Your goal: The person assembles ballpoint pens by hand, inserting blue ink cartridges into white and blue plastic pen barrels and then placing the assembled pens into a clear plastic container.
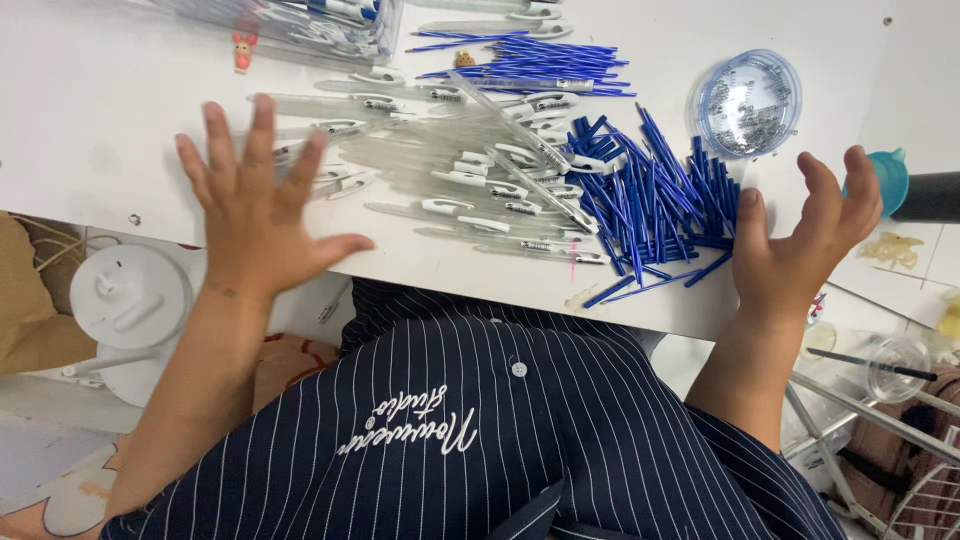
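- The left hand (255, 215) hovers palm down with its fingers spread wide, holding nothing, over the near left part of the white surface (90, 120).
- Just to the right of that hand, and partly under its fingertips, lies the heap of clear plastic pen barrels with white clips (470, 175).
- The pile of short blue plastic pen tubes (655, 200) lies right of the clear barrels, touching them at its left edge.
- The right hand (805, 245) is open, its fingers curled loosely upward, gripping nothing; it sits at the surface's near edge just right of the blue pile, thumb close to the outermost tubes.
- Beyond the blue pile, farther from the person, stands a round clear plastic tub of small metal springs (748, 103).
- A second bundle of thin blue refills (530, 60) lies behind the clear barrels.
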